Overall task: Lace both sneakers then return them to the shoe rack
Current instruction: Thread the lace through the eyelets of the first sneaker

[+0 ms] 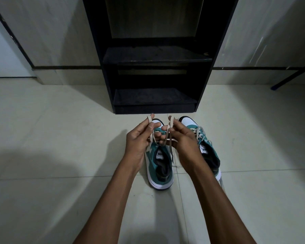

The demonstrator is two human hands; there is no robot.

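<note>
Two teal sneakers with white toes and soles stand side by side on the floor, toes toward the rack. Above the left sneaker (159, 166), my left hand (141, 138) pinches a loop of its beige lace (169, 136). My right hand (181, 138) pinches the other loop of the same lace. The two loops rise between my fingers over the shoe's tongue. The right sneaker (207, 147) sits partly behind my right wrist, with its lace lying loose across the top. The black shoe rack (155, 59) stands just beyond the toes, its shelves bare.
Pale floor tiles (60, 138) spread on both sides of the shoes. A grey wall runs behind the rack. A dark bar with a blue foot (275, 87) slants down at the far right. A dark door frame (12, 37) stands at the far left.
</note>
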